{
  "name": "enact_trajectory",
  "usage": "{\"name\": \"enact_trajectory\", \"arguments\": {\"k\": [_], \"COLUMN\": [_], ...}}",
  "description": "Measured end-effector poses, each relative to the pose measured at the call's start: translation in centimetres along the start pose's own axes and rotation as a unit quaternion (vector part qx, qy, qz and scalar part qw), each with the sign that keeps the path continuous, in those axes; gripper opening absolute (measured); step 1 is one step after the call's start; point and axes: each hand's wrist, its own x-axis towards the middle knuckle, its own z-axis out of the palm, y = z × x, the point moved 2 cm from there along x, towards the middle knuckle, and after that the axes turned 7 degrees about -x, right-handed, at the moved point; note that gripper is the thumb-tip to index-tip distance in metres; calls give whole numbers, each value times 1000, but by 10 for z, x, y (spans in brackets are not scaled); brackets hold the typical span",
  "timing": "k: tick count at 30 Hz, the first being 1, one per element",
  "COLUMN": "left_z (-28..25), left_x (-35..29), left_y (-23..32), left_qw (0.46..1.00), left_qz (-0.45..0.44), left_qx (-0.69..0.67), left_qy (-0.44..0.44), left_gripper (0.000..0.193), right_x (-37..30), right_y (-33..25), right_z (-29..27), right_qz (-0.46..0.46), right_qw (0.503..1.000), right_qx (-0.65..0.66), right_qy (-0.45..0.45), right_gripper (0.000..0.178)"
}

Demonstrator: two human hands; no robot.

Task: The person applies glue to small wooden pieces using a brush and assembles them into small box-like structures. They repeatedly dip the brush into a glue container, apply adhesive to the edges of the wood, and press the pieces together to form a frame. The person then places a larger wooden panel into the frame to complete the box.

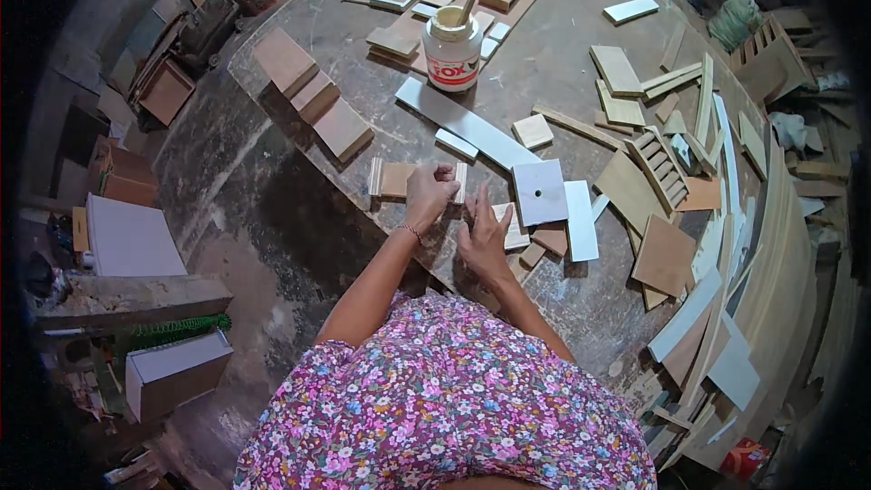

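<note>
A small brown wooden block (396, 180) lies near the table's close edge, with a pale grooved strip (376, 177) at its left end and another pale strip (460, 183) at its right end. My left hand (429, 196) covers the right part of the block, its fingers curled and closed on it near the right strip. Just right of that, my right hand (484, 238) is held low with its index finger stretched out and the fingers apart, close to the right strip. Beside it sits a pale wood square (515, 227), partly hidden by the hand.
A white glue jar (453, 59) with a brush (470, 2) in it stands beyond my hands. Three brown blocks (313, 95) line the left table edge. A white square with a hole (540, 192) lies at right, near a slatted wooden piece (657, 169) and scattered offcuts.
</note>
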Motion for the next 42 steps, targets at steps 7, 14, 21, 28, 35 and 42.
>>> {"name": "enact_trajectory", "arguments": {"k": [7,14,21,28,35,42], "left_z": [4,3,6,5,5,5], "left_x": [2,4,9,8,7,6], "left_y": [-8,-12,-25,-18,-17,-15], "left_qw": [999,999,999,999,999,999], "left_qz": [19,24,44,36,47,43], "left_qx": [21,13,9,16,1,9], "left_qy": [25,18,20,12,21,15], "left_gripper": [30,31,28,30,28,28], "right_x": [5,2,-2,10,6,14], "right_y": [4,1,2,2,6,0], "right_z": [11,11,8,7,9,6], "right_qz": [-6,-37,-62,-37,-33,-9], "right_qw": [997,991,972,978,985,984], "right_qx": [-70,-129,-227,-204,-168,-179], "right_qy": [8,25,10,6,15,8], "right_gripper": [76,76,74,79,65,67]}}
